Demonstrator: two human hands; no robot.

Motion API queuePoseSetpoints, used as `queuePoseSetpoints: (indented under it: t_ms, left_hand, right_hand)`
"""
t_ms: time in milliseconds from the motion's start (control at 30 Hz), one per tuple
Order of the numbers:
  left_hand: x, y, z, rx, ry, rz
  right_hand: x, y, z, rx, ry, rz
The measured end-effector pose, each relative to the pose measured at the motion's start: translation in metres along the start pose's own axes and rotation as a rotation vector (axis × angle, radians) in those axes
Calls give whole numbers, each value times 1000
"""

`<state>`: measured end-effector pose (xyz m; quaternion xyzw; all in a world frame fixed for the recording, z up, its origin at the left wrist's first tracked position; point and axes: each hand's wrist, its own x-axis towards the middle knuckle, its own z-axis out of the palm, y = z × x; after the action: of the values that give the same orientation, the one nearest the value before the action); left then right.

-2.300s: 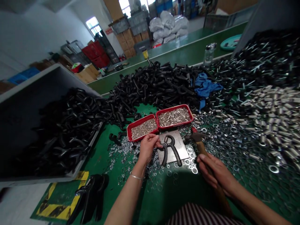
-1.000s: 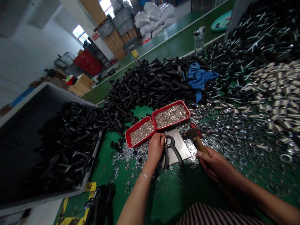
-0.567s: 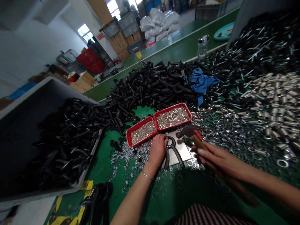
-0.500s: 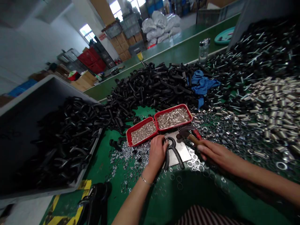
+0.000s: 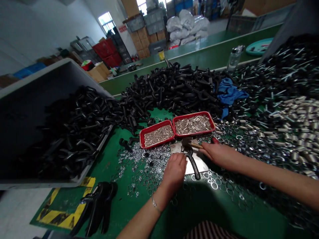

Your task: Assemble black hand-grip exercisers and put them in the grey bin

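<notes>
Two hands work over a square steel plate on my green worktop. My left hand is closed over one leg of a black forged shackle, which lies on the plate with its free leg reaching past the near edge. My right hand comes in low from the right, fingers curled over the wooden handle of a small steel-headed hammer. The hammer's head sits right at the shackle's bend, though I cannot tell whether they touch.

Just past the plate's far edge, two red rectangular trays sit side by side, touching, both filled with small silver parts. Loose steel washers surround the plate and run up to its side edges, so my hands have little open surface there.

The widest green stretch lies to my left, between the washers and the rim of a grey bin heaped with black shackles. More green shows below my forearms, in shadow. A large heap of black shackles rises beyond the trays, and silver tubes spread over the right side.
</notes>
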<state>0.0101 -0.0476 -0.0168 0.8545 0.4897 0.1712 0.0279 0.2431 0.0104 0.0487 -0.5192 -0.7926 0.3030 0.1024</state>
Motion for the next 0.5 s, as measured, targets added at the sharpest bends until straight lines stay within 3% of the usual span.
queuePoseSetpoints:
  t_ms: [67,167,300,433,500]
  left_hand:
    - [1,1,-1,8,1,3]
    - [3,3,-3,4,-9,1]
    - [-1,8,-6,-40,-8,-28]
    - [-17,19,-7,3,99,-246]
    - [-22,26,-7,76,58,-357]
  right_hand:
    - [5,2,3,6,-45,-23]
    - [11,2,3,60,16,-87]
    - [15,1,0,-23,-28,-16]
    - [0,-1,1,102,-54,-88]
    - [-14,3,9,138,-20,-65]
